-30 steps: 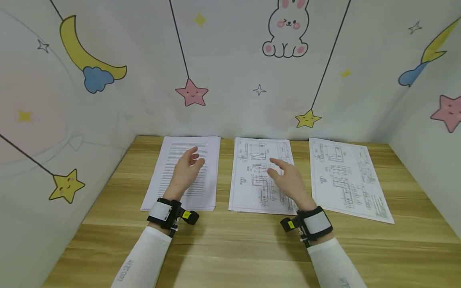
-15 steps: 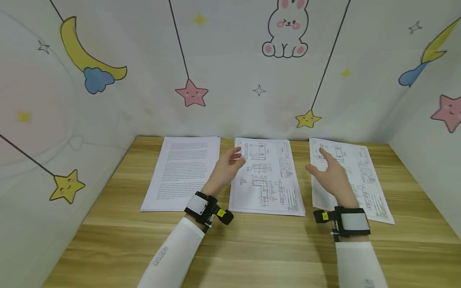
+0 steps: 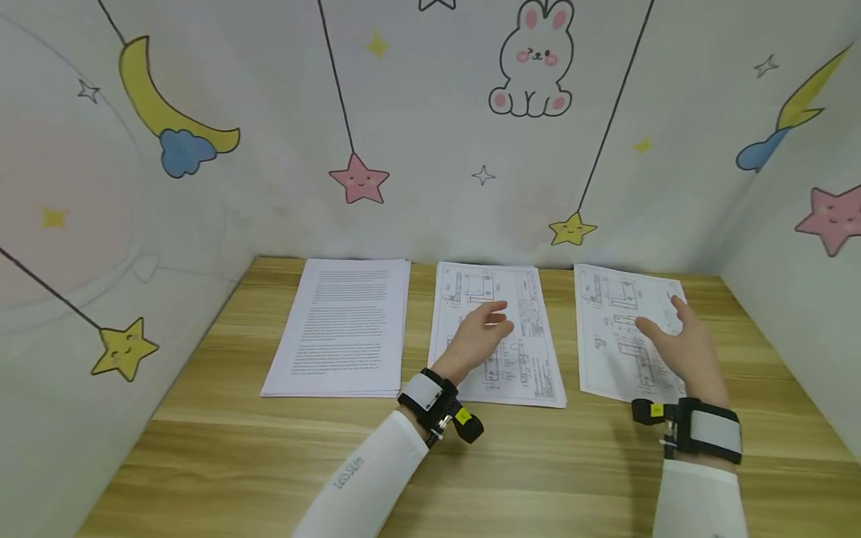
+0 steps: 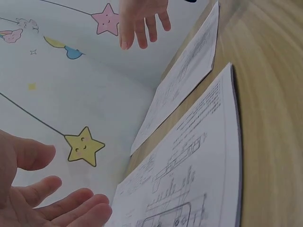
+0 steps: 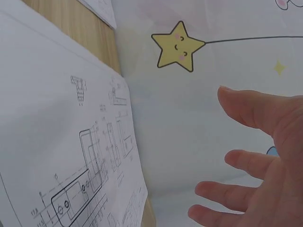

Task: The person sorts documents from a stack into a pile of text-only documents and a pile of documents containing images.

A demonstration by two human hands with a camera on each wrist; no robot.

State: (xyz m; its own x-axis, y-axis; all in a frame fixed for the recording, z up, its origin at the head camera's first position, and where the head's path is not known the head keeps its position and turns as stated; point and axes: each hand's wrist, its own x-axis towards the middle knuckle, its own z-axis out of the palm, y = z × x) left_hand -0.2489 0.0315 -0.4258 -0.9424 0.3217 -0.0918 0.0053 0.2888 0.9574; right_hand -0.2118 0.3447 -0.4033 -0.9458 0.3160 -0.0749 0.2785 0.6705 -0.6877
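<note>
My left hand (image 3: pixel 476 338) hovers over the middle paper stack (image 3: pixel 538 373), its fingers relaxed and holding nothing. Technical drawings are printed on that stack's top sheet. In the left wrist view the left fingers (image 4: pixel 80 208) are spread apart above the drawing sheet (image 4: pixel 208 156). Farther right, my right hand (image 3: pixel 689 355) is held over the right edge of another drawing sheet (image 3: pixel 599 373), with thumb and fingers apart and nothing between them. The right wrist view shows the right hand (image 5: pixel 265 161) raised off that sheet (image 5: pixel 38 118). Part of each sheet is hidden behind a hand.
A stack of text pages (image 3: pixel 346 329) lies at the left of the wooden table (image 3: pixel 538 478). A pale wall (image 3: pixel 430 112) with cartoon stars, a moon and a rabbit rises behind the papers and along both sides. Each wrist wears a strapped camera (image 3: pixel 468 426).
Both hands have moved right: the left from the text stack to the middle drawing stack, the right from the middle stack to the right sheet. The papers stay where they were.
</note>
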